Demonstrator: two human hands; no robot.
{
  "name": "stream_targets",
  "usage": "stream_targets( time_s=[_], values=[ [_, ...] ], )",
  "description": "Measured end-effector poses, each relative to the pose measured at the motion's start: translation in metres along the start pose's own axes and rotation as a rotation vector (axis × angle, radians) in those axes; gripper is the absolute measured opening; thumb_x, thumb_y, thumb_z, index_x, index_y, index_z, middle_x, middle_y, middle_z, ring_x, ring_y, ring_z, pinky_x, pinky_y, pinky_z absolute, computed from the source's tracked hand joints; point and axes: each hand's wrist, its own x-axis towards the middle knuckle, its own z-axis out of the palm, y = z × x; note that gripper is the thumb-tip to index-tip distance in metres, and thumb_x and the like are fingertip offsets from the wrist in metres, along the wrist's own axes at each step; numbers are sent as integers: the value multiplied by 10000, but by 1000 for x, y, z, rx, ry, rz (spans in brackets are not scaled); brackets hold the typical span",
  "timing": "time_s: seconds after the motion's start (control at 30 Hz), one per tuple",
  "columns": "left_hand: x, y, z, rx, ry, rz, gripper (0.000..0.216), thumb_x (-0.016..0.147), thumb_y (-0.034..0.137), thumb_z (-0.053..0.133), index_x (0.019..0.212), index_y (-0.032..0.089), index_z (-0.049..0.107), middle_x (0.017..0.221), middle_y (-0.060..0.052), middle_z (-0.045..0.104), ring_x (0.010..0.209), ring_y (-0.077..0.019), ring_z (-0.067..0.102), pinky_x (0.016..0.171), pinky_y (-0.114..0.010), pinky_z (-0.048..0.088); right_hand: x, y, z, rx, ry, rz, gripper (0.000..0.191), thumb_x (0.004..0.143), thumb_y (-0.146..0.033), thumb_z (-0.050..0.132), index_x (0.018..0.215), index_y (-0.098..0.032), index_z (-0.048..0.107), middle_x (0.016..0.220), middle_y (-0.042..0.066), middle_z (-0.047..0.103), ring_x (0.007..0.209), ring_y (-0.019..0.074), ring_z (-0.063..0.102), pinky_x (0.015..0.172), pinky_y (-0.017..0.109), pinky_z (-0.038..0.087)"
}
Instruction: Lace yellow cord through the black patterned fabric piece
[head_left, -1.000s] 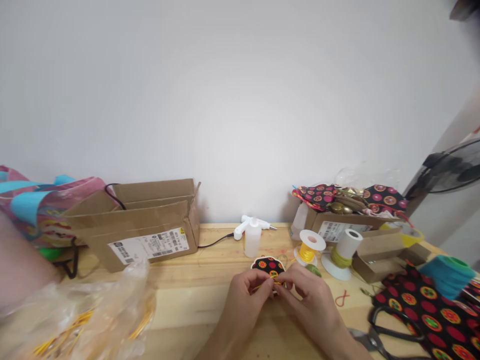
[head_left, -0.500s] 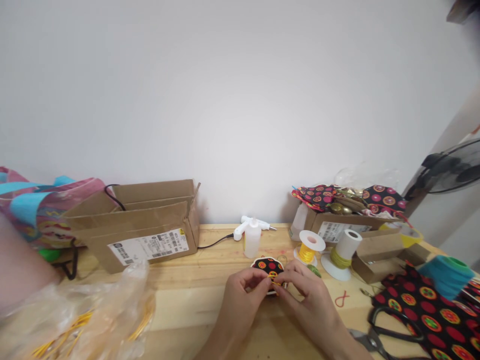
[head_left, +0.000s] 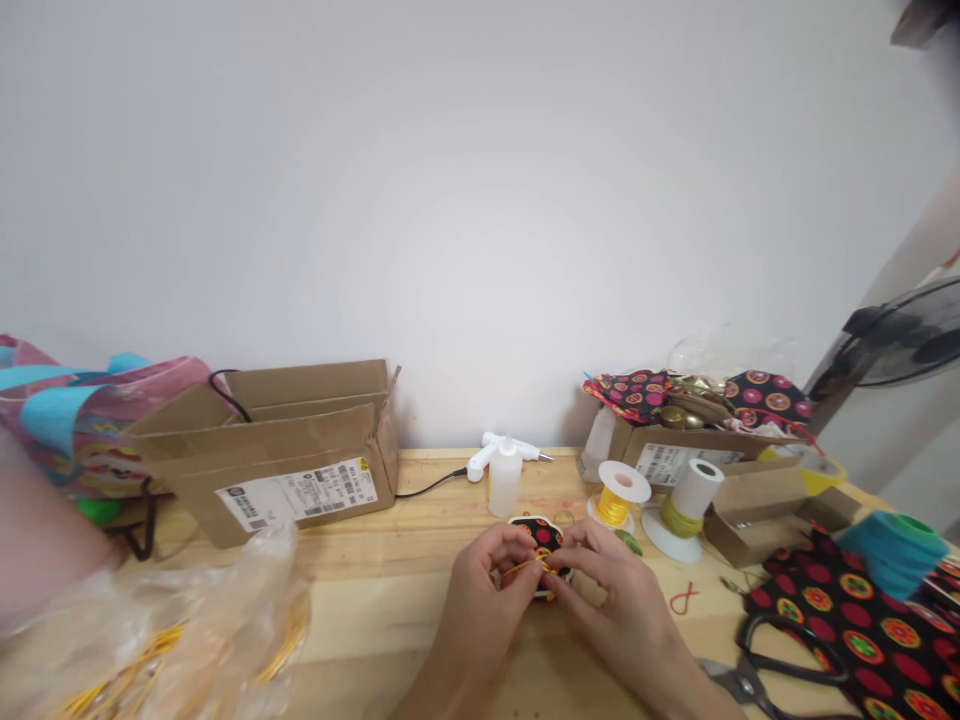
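My left hand [head_left: 484, 600] and my right hand [head_left: 615, 600] meet over the wooden table [head_left: 390, 600], both pinched on a thin yellow cord [head_left: 527, 566]. The cord lies across a small black fabric piece with red and orange dots [head_left: 541, 533], which sits on the table under my fingertips. Just behind stand a yellow thread spool [head_left: 619, 495], a white spool with olive thread [head_left: 684, 505] and a small white bottle [head_left: 505, 478].
An open cardboard box [head_left: 285, 450] sits at the back left, a white glue gun [head_left: 499, 448] with its black cable behind the bottle. Clear plastic with yellow cords [head_left: 172, 630] lies front left. Patterned cloth [head_left: 862, 620], black scissors [head_left: 772, 660] and teal thread [head_left: 892, 545] lie right.
My fingers have worked the yellow cord slightly toward me over the fabric piece; my left fingers now cover more of it. Nothing else has moved.
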Motion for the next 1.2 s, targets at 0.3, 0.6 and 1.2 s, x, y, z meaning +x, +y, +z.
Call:
stream_targets(
  time_s=[0.3, 0.6, 1.2],
  values=[
    [0, -1, 2, -15, -36, -17, 81, 644, 146, 552, 722, 167, 552, 703, -8, 625, 678, -139, 576, 589, -212, 431, 0, 4, 7, 241, -19, 151, 176, 733, -207, 492, 654, -194, 648, 755, 28, 540, 693, 142, 504, 540, 221, 376],
    [0, -4, 2, -22, -80, -5, 69, 647, 157, 564, 716, 156, 565, 712, -17, 607, 682, -139, 560, 600, -215, 435, 3, 8, 5, 745, -70, 443, 184, 667, -248, 540, 516, -142, 527, 714, 14, 458, 664, 132, 438, 571, 221, 352],
    [2, -9, 0, 122, -63, 23, 102, 655, 168, 547, 744, 157, 596, 723, -35, 639, 682, -156, 570, 583, -217, 428, 4, 2, -9, 142, -81, 108, 154, 645, -322, 595, 744, -208, 565, 701, 8, 536, 669, 163, 452, 610, 266, 332]
  ],
)
